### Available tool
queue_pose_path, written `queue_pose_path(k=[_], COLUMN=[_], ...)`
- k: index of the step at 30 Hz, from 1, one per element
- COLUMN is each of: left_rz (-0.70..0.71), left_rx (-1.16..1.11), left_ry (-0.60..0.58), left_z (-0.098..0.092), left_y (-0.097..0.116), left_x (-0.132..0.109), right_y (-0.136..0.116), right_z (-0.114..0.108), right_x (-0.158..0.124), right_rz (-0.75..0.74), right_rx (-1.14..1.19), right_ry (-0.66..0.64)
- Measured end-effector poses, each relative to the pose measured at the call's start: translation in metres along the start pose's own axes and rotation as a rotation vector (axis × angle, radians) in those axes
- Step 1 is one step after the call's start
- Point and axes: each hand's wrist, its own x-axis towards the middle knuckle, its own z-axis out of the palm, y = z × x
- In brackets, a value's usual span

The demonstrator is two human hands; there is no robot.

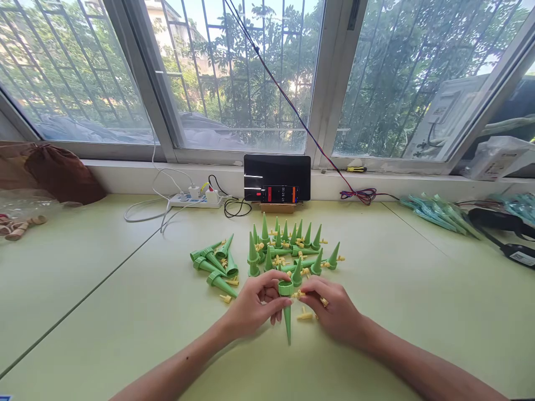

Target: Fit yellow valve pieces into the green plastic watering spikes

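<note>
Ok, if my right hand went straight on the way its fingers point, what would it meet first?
Probably the green plastic spike in your left hand, near its ribbed collar, with the yellow fitting your right hand pinches leading. Depth is unclear; the left thumb might come first.

Low centre, the green spike looks smooth plastic; the tabletop smooth, faintly glossy; mid-frame, the black screen glossy; far left, the brown bag possibly cloth.

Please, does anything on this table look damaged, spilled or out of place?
Nothing clearly stands out: no breakage or spill is visible. The left pile of green cones only looks untidier, because they lie jumbled, whereas many in the right group stand tip up.
</note>
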Motion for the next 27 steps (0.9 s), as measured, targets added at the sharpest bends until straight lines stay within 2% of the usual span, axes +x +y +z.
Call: queue_pose_path(k=[11,18,27], left_rz=[-0.006,0.008,0.016], left_rx=[0.011,-0.055,-0.034], left_ry=[-0.004,0.018,0.014], left_z=[0.0023,0.0011,0.0019], left_y=[-0.0002,0.0013,0.0020], left_x=[0.0002,0.0016,0.0015], right_y=[-0.0011,-0.0014,0.0018], right_z=[-0.0025,-0.0013,0.0002], right_x=[0.0005,0.0010,0.0004], right_rz=[-0.058,0.016,0.015], right_rx=[-0.072,-0.039,-0.015], right_ry=[-0.060,-0.043,-0.022])
